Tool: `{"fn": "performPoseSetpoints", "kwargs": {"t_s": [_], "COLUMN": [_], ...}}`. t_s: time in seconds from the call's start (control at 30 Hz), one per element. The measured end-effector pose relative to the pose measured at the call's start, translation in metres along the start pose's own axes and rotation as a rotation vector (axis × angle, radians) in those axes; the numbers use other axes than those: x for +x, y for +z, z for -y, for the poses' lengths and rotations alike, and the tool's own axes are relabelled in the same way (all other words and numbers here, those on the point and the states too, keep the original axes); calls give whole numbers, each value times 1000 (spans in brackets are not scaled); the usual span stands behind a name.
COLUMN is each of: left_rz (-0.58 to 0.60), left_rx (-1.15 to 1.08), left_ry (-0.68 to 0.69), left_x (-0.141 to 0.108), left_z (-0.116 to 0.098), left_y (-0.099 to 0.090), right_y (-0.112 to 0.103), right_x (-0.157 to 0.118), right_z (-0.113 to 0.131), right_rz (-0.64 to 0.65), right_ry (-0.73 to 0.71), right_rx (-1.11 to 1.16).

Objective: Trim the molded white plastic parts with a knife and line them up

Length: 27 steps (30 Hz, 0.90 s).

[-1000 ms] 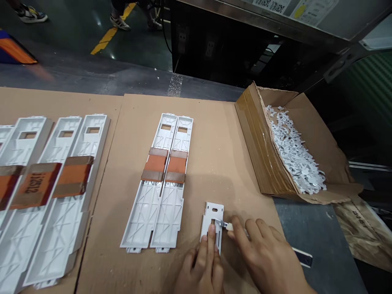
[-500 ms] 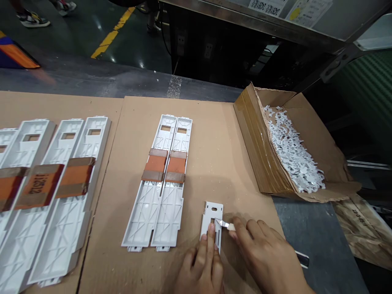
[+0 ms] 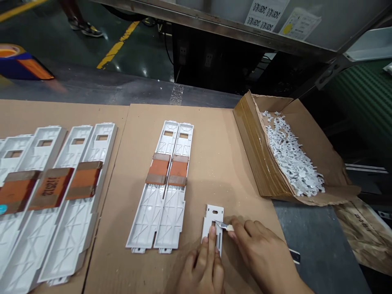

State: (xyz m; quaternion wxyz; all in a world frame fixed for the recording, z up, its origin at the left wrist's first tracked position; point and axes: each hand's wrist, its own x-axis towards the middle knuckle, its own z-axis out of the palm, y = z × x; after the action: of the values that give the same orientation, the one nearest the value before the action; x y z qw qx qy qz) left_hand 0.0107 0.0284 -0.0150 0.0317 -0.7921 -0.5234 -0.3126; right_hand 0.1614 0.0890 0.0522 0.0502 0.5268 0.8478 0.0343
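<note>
Small white plastic plate [image 3: 212,212] lies flat on cardboard sheet [image 3: 232,175], near front edge. L hand [image 3: 200,265]: fingers together, pressed on plate's lower part, seemingly pinning it steady. R hand [image 3: 263,249]: fingers closed on craft knife [image 3: 225,225], blade at plate's slot, handle mostly hidden; exact contact hard to make out

A grey counter [image 3: 315,245] carries cardboard sheets [image 3: 214,163]; lying on these: a row of long white plastic panels [image 3: 73,228] banded with orange tape, a taped pair [image 3: 159,212] alongside, one short white plastic plate [image 3: 210,214], and an open carton [image 3: 254,163] of small white plastic pieces [image 3: 290,159].
</note>
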Motion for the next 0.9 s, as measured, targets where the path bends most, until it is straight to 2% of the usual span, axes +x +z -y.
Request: {"fn": "performPoseSetpoints", "kwargs": {"t_s": [0.07,0.2,0.37,0.5,0.73,0.8,0.9], "left_rz": [-6,77,130,80,48,98,349], "left_rx": [16,36,46,45,10,64,165], "left_ry": [11,44,33,54,61,66,180], "left_x": [-1,-1,-3,-7,-10,-9,-4], "left_z": [0,1,1,3,3,3,7], "left_y": [2,-1,-3,4,8,2,-15], "right_y": [1,-1,-19,-31,-32,-32,-32], "right_x": [1,12,35,48,73,70,55], "right_z": [-4,-13,-18,-18,-25,-29,-31], "right_rz": [26,93,183,278,297,270,117], "right_ry": [-27,-58,-90,-127,-198,-243,-325], "right_rx": [10,43,18,-35,-37,-21,13]}}
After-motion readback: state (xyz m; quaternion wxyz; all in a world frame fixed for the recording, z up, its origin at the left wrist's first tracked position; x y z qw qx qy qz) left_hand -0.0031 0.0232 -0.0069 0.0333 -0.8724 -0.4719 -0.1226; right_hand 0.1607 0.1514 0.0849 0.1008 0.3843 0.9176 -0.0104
